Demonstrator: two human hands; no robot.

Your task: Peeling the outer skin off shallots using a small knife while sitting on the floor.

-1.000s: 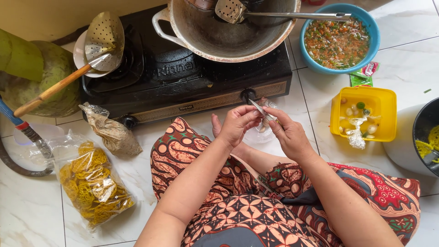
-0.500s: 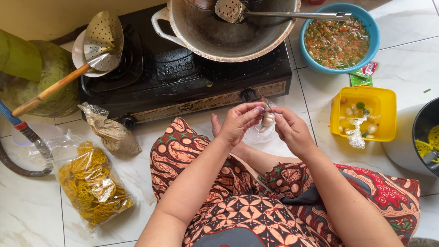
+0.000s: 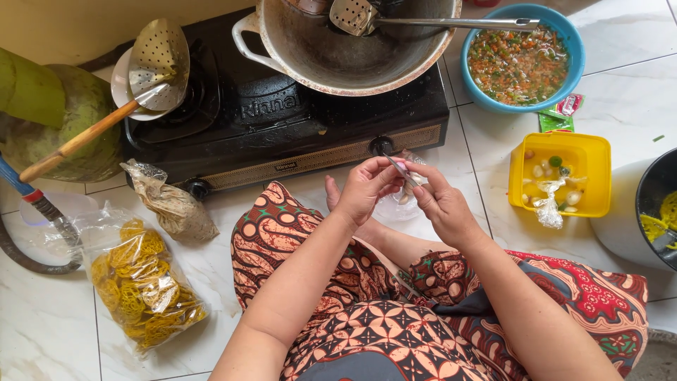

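Presently both hands are pinching a small clear plastic packet (image 3: 407, 176) above the tiled floor (image 3: 211, 268), just in front of the stove (image 3: 282, 120).

Left hand (image 3: 363, 190) and right hand (image 3: 441, 208) are each closing fingertips on the packet, thumbs pressing against forefingers. Judged risk: the thin film is slipping or tearing unevenly, spilling contents onto the lap or floor; the stove's front edge and knob (image 3: 383, 147) are sitting close behind, the wok (image 3: 338, 56) overhanging.
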